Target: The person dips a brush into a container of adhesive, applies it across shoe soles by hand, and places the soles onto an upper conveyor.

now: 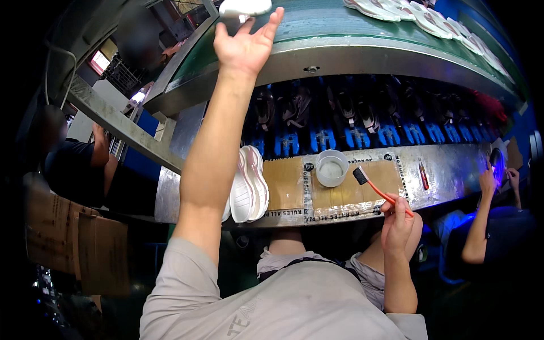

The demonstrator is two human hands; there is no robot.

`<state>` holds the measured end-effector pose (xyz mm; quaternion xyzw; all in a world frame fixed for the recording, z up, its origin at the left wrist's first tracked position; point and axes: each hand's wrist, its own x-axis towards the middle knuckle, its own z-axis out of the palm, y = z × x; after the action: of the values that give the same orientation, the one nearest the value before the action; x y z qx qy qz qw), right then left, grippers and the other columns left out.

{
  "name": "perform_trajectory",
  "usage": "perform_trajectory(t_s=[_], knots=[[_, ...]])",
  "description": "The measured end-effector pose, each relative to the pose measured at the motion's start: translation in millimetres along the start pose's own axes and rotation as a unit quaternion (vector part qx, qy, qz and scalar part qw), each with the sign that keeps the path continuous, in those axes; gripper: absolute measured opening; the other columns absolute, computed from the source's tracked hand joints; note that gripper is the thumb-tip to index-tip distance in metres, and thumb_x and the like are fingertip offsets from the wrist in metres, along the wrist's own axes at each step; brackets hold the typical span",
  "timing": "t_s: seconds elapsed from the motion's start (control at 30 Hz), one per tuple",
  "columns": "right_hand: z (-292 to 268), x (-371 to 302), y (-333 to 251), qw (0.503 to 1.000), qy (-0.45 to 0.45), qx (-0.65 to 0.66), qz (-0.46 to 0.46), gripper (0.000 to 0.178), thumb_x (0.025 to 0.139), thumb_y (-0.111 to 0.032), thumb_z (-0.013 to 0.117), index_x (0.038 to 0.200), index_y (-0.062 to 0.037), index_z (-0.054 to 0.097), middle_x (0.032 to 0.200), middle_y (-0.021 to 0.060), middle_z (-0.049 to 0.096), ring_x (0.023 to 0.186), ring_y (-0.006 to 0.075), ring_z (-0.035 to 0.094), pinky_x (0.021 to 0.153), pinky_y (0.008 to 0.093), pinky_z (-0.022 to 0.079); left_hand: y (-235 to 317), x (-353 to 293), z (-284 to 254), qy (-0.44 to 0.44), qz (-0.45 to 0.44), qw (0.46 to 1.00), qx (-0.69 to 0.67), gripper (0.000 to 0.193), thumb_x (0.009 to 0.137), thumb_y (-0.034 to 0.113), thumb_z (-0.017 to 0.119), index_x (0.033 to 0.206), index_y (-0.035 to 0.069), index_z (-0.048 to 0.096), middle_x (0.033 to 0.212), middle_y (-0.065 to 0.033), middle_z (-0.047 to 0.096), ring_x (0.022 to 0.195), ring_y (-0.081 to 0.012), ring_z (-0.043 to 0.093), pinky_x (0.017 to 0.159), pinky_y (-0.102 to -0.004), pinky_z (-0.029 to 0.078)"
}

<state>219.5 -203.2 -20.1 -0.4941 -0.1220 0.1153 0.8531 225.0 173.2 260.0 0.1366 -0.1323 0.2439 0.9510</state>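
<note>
From the head camera, the left hand [245,42] is stretched far forward and up over the green belt [317,22], fingers spread wide and palm open. A white shoe sole [245,7] lies just beyond its fingertips at the top edge; whether the fingers touch it I cannot tell, and the sole is partly cut off by the frame.

The right hand [398,222] stays low and close to the body, closed around the handle of an orange brush [381,192]. The brush slants up and to the left from the hand, its dark bristle head hanging just right of a white cup [331,168] on the metal bench [453,170].

Between the two arms, beside the left forearm, a pair of white shoes [248,184] stands on the bench edge. More white soles [419,14] lie on the belt far right of the left hand.

Dark shoes on blue holders [362,122] under the belt are dim and hard to make out. A co-worker's arm [481,215] shows at the right in blue light.
</note>
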Motion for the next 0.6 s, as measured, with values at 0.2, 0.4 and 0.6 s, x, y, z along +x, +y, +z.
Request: perform_trajectory(t_s=[0.2, 0.4, 0.6], knots=[[-8.2, -7.6, 17.2, 1.0, -0.013, -0.011, 0.013, 0.032, 0.11, -0.021, 0.053, 0.112, 0.0053, 0.07, 0.085, 0.0049, 0.067, 0.081, 0.0116, 0.061, 0.079, 0.027, 0.049, 30.0, -67.3, -53.4, 0.022, 0.065, 0.834, 0.547, 0.059, 0.111, 0.037, 0.036, 0.143, -0.011, 0.048, 0.131, -0.0274, 0.063, 0.117, -0.0344, 0.067, 0.092, -0.044, 0.059], [-2.3, 2.1, 21.6, 0.995, -0.044, -0.079, 0.033, 0.031, 0.109, -0.022, 0.054, 0.112, 0.0038, 0.071, 0.085, 0.0037, 0.065, 0.079, 0.0104, 0.06, 0.077, 0.025, 0.047, 52.2, -212.8, -160.3, 0.273, -0.022, 0.136, 0.952, 0.068, 0.088, 0.057, 0.068, 0.088, -0.011, 0.073, 0.09, -0.0341, 0.071, 0.092, -0.0499, 0.07, 0.086, -0.0531, 0.055], [38.9, 38.8, -3.4, 0.958, -0.116, -0.259, -0.03, 0.026, 0.105, -0.019, 0.06, 0.107, 0.0033, 0.074, 0.083, 0.0067, 0.07, 0.08, 0.0149, 0.065, 0.074, 0.028, 0.049, 45.0, -256.6, -226.4, 0.305, -0.129, 0.14, 0.933, 0.074, 0.087, 0.046, 0.072, 0.13, -0.013, 0.054, 0.098, -0.0338, 0.071, 0.096, -0.0476, 0.071, 0.087, -0.0522, 0.056]])
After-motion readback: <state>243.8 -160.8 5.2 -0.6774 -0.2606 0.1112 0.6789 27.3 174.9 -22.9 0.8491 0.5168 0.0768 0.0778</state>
